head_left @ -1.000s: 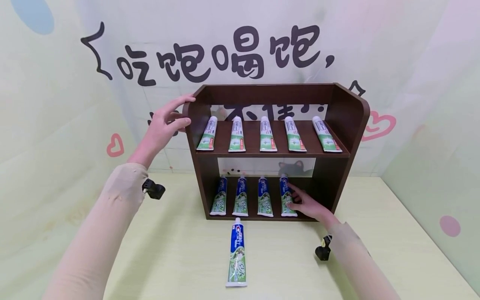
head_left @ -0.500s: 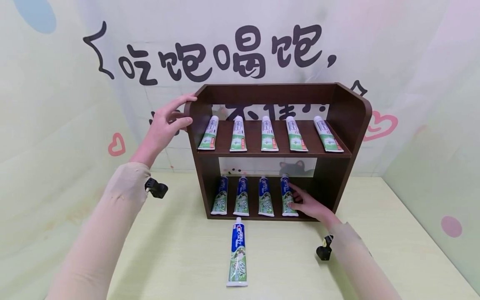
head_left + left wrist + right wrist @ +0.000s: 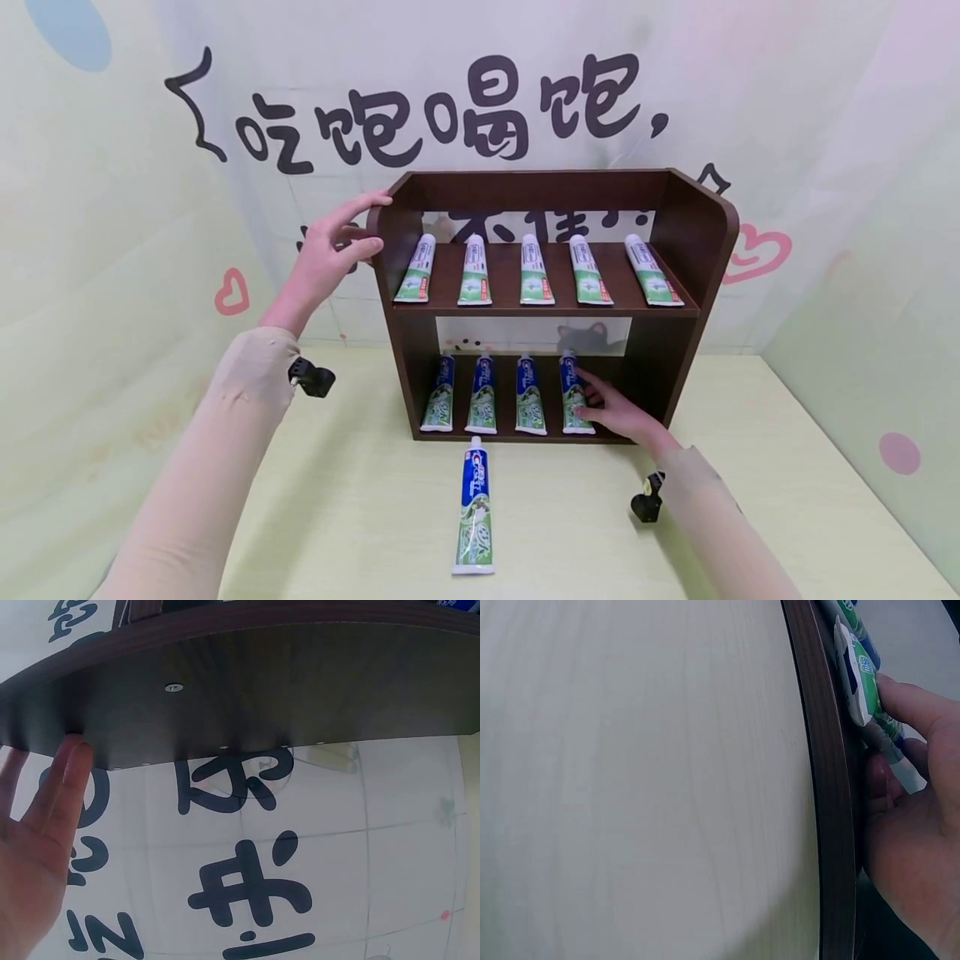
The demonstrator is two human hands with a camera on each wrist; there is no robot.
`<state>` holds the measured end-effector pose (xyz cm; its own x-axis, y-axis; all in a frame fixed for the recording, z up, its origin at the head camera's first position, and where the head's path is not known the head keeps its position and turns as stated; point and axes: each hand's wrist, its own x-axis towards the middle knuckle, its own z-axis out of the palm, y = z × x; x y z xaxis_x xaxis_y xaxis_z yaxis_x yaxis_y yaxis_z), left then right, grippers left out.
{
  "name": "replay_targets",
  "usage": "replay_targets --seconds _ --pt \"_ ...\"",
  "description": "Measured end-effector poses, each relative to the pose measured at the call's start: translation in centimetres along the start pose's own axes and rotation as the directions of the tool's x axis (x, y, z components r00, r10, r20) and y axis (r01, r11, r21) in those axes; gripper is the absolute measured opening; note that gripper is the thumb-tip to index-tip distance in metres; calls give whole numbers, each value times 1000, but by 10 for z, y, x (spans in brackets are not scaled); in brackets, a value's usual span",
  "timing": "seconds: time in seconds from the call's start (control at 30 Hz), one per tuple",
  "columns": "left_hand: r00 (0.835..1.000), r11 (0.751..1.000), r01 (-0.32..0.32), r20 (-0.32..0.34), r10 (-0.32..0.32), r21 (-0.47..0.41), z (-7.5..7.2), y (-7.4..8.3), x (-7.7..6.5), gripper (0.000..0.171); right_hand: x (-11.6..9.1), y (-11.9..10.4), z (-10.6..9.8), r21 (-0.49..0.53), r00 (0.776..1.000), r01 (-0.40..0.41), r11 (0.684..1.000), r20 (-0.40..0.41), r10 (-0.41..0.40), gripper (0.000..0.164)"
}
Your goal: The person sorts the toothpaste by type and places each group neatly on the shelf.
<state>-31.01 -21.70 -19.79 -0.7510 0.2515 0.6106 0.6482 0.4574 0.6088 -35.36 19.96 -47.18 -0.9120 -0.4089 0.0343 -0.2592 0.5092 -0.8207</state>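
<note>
A dark brown two-tier shelf (image 3: 532, 311) stands on the table. My left hand (image 3: 318, 254) rests against its left side panel, index finger at the upper edge; in the left wrist view, fairly straight fingers (image 3: 73, 769) touch the panel's outer face. On the lower tier, my right hand (image 3: 618, 410) holds the rightmost blue-and-green toothpaste tube (image 3: 573, 396) by its right side. The right wrist view has the thumb (image 3: 911, 703) on that tube (image 3: 866, 682), other fingers partly hidden below. Another such tube (image 3: 474, 508) lies on the table before the shelf, cap toward it.
More blue-and-green tubes (image 3: 483, 400) lie left of the held one. Several white-and-green toothpaste tubes (image 3: 536, 271) lie in a row on the upper tier. A printed cloth backdrop (image 3: 330, 50) hangs behind the table (image 3: 352, 500).
</note>
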Motion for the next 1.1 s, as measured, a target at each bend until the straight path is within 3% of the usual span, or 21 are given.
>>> replay_targets --seconds 0.2,0.53,0.87,1.1 --pt "1000 999 -22 20 21 48 -2 4 -1 49 0 1 1 3 1000 6 1000 -7 -6 76" --pt "998 996 -60 -8 61 69 -1 4 -1 47 -1 -1 2 -6 1000 1 1000 -15 -1 74" --pt "998 995 -59 -24 61 81 -3 -26 7 49 -1 -2 3 -1 1000 -2 1000 -24 2 73" --pt "997 998 -65 -29 66 22 0 -4 0 44 -1 -6 5 -9 999 -13 1000 -45 13 72"
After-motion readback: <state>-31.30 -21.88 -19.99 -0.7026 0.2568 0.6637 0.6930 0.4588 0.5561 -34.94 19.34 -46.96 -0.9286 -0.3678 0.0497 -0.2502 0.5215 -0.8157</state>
